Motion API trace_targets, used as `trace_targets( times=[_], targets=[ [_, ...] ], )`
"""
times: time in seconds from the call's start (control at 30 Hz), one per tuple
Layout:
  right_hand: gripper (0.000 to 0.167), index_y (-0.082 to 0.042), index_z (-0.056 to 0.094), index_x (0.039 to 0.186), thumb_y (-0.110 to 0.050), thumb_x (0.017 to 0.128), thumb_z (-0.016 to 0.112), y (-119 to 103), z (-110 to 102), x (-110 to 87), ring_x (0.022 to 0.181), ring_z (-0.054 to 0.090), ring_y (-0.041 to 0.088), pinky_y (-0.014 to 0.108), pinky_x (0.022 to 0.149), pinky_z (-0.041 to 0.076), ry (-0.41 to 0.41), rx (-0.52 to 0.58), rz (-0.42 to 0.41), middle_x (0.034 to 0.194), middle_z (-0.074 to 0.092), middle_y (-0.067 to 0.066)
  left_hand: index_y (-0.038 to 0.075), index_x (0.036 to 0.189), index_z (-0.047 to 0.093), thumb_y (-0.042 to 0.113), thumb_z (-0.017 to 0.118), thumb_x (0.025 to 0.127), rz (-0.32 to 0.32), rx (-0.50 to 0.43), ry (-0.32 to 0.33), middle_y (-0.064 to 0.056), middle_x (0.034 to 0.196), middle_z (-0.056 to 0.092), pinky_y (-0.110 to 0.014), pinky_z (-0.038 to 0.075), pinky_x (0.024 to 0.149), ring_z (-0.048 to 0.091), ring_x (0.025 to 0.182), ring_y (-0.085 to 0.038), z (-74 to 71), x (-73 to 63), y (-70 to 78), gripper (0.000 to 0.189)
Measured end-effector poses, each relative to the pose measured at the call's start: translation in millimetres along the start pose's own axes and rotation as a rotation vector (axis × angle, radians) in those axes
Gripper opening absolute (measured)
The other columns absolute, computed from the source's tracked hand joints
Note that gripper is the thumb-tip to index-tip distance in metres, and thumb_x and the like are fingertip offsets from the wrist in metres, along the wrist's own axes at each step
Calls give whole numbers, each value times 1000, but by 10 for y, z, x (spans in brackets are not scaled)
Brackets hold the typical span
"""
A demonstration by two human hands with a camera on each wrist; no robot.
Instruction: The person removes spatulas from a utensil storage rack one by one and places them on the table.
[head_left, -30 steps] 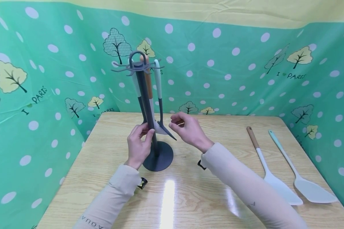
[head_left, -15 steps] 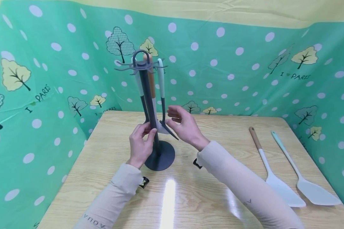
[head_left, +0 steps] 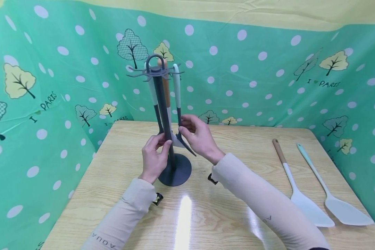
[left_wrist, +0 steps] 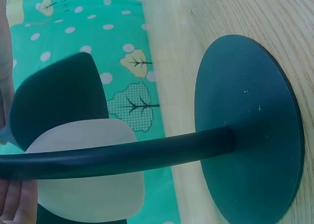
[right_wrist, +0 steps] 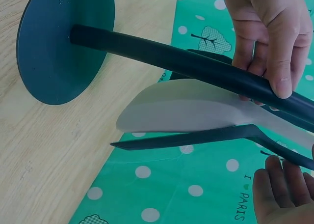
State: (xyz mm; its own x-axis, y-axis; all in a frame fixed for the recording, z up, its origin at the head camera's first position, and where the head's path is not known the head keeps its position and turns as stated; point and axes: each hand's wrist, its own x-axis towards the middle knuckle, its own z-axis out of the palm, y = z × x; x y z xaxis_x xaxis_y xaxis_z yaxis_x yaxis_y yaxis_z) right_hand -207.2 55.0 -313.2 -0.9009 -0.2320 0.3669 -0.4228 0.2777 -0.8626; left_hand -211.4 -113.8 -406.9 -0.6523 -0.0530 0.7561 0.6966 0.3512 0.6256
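A dark utensil rack (head_left: 160,95) with a round base (head_left: 182,173) and a hooked top stands on the table. My left hand (head_left: 153,156) holds its pole, thumb in front and fingers behind. From the hooks hang a spatula (head_left: 176,85) with a mint handle and dark flat head, a brown-handled utensil (head_left: 166,91) with a pale head, and another mint-handled utensil (head_left: 152,91) with a dark lower part. On the right side of the rack, my right hand (head_left: 200,137) pinches the spatula's dark shaft; in the right wrist view its fingertips lie along that shaft, the thumb mostly out of frame.
Two long pale turners lie on the table's right side: a brown-handled turner (head_left: 309,208), partly near my right sleeve, and a mint-handled turner (head_left: 343,208). A green dotted curtain (head_left: 225,69) surrounds the wooden table (head_left: 225,201) at the back and sides.
My right hand has moved left and slightly up to the spatula's shaft and now pinches it. My left hand stays on the pole. The whole head view has shifted slightly.
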Motion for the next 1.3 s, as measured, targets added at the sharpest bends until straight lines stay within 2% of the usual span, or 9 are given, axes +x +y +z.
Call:
trace_targets(
  times=[0.07, 0.23, 0.47, 0.57, 0.7, 0.8, 0.93, 1.3],
  targets=[
    [31, 6, 53, 126, -3, 95, 55, -107, -12, -30, 98, 61, 28, 38, 90, 51, 2, -16, -3, 107, 63, 19, -1, 105, 67, 3, 69, 86, 5, 4, 1, -11, 90, 64, -20, 55, 77, 64, 81, -22, 0, 0, 5, 19],
    [21, 6, 59, 115, 0, 96, 53, -163, -23, -55, 89, 61, 30, 37, 82, 53, 18, -23, -16, 98, 63, 19, -1, 105, 67, 2, 70, 85, 6, 8, 4, -11, 89, 64, -20, 55, 77, 64, 80, -22, 4, -1, 10, 20],
    [13, -7, 65, 106, -11, 97, 56, 247, 7, 37, 84, 65, 19, 31, 74, 54, 28, -6, -57, 91, 67, 2, -2, 105, 67, 3, 70, 85, 4, 13, 4, -11, 90, 64, -25, 57, 76, 64, 81, -21, 7, 4, 8, 21],
    [13, -7, 65, 105, -11, 97, 57, 243, -5, 21, 83, 66, 20, 31, 72, 54, 24, 0, -54, 90, 68, 2, -4, 104, 67, -1, 70, 83, 11, 26, 10, -15, 88, 64, -33, 58, 73, 65, 79, -24, 14, 19, 51, 21],
    [12, -7, 66, 105, -11, 96, 58, 232, -31, -10, 80, 65, 16, 31, 70, 54, 31, -13, -62, 88, 67, 3, -10, 101, 65, -10, 70, 80, 26, 30, 17, -20, 86, 63, -41, 58, 71, 64, 77, -30, 5, 61, 231, 22],
    [12, -7, 66, 105, -12, 96, 58, 222, -53, -34, 79, 64, 15, 30, 68, 53, 34, -20, -66, 88, 67, 2, -12, 100, 64, -14, 69, 78, 33, 28, 21, -22, 85, 62, -38, 58, 72, 63, 76, -33, -6, 80, 323, 23],
    [12, -7, 66, 104, -12, 96, 59, 213, -78, -55, 79, 64, 15, 30, 67, 53, 36, -25, -76, 86, 67, 1, -12, 100, 64, -16, 69, 78, 34, 34, 25, -21, 85, 62, -31, 58, 73, 63, 75, -33, -5, 81, 333, 24],
    [10, -8, 68, 100, -12, 93, 62, 217, -126, -111, 76, 64, 14, 29, 68, 56, 59, -36, -100, 85, 67, -1, -13, 98, 64, -13, 69, 79, 41, 22, 29, -23, 83, 62, -36, 58, 71, 64, 75, -32, -21, 88, 363, 20]
  ],
)
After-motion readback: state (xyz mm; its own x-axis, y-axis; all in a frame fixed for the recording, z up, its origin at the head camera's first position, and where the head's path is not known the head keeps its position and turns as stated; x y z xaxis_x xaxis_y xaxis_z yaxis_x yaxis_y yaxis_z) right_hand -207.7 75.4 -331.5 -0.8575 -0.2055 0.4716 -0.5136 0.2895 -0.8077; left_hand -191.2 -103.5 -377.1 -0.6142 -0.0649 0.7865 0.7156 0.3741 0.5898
